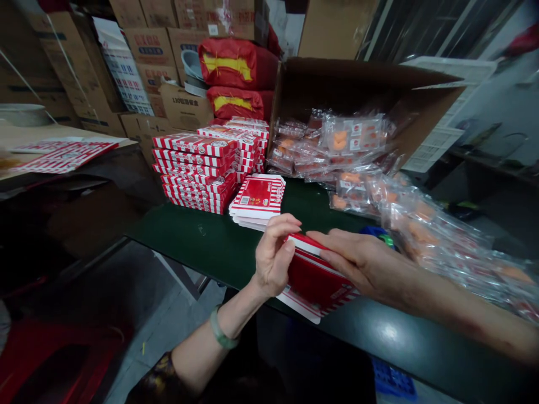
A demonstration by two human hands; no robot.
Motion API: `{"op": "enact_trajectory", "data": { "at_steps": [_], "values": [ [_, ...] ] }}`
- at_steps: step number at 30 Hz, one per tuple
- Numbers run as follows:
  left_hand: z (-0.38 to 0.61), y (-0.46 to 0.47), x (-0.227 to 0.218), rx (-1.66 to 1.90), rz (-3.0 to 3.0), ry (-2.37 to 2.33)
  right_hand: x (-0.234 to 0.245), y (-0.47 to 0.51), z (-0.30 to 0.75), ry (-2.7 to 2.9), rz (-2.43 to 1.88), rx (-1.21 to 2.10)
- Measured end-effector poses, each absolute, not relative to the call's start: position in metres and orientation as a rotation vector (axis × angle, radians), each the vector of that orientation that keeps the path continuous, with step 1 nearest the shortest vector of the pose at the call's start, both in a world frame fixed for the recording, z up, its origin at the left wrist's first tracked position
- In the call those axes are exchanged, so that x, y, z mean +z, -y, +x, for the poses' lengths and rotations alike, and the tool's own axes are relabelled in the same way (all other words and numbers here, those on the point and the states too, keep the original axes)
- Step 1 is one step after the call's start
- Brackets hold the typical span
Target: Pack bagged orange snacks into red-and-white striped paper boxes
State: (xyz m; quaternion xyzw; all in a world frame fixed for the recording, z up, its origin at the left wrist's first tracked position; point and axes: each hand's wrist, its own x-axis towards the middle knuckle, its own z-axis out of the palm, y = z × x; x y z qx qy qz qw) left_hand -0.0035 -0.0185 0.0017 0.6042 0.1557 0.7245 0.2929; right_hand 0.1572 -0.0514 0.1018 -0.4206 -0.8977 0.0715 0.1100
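A thin red and white striped carton [320, 280] is tilted up on its edge near the front of the green table. My left hand [275, 255] pinches its upper left corner between thumb and fingers; a green bangle circles that wrist. Along the carton's top flap, my right hand [353, 258] lies with its fingers together, closed on the right side. White card shows beneath the carton's lower edge. Just beyond my hands is a pile of flat striped cartons [259, 196]. Whether anything is inside the held carton is hidden.
Stacks of filled-looking striped cartons [193, 171] stand at the back left of the table [189, 235]. An open cardboard box [416, 118] spills clear plastic packets [362, 185] with orange contents along the right. Red bundles [238, 64] and brown boxes rise behind.
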Motion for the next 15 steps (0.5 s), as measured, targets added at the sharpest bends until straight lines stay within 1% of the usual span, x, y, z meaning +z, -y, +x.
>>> {"op": "enact_trajectory", "data": {
  "at_steps": [4,7,10,12,15],
  "values": [
    [-0.005,0.014,-0.001,1.934,1.585,-0.426,0.102,0.049,0.161,2.739,-1.101,0.113],
    [-0.005,0.014,-0.002,1.932,1.547,-0.347,0.102,0.051,0.159,2.798,-1.093,-0.015],
    [-0.004,0.014,0.001,1.883,1.657,-0.380,0.100,0.051,0.156,2.795,-1.096,-0.118],
    [-0.003,0.012,0.004,1.852,1.719,-0.449,0.100,0.050,0.160,2.721,-1.161,-0.044],
    [-0.001,0.008,0.007,1.866,1.686,-0.508,0.106,0.050,0.177,2.509,-1.264,0.311]
  ]
}}
